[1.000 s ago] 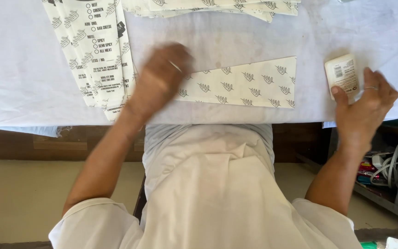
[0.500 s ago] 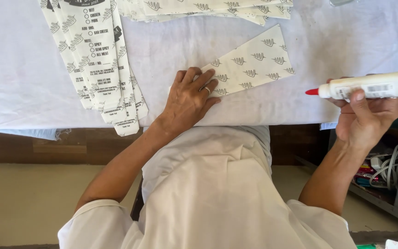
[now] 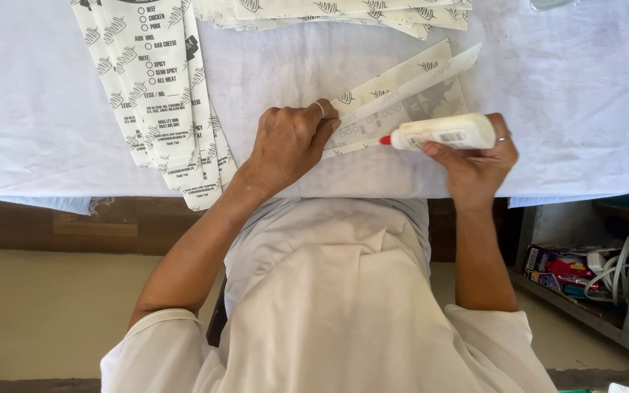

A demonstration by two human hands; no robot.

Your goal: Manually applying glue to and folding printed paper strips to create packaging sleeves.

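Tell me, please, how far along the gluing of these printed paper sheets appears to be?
Done: the sheet lies opened, its flap folded back. In hand: the left hand pins it while the right hand aims the glue bottle with its red tip at the edge. Left: no glue line is visible; a stack of printed sheets waits at the left.

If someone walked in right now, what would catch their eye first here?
Probably the white glue bottle with a red tip, held sideways in the right hand at the centre of the white-covered table. Its tip meets a folded printed paper piece that the left hand pins down. A fanned stack of printed sheets lies on the left.
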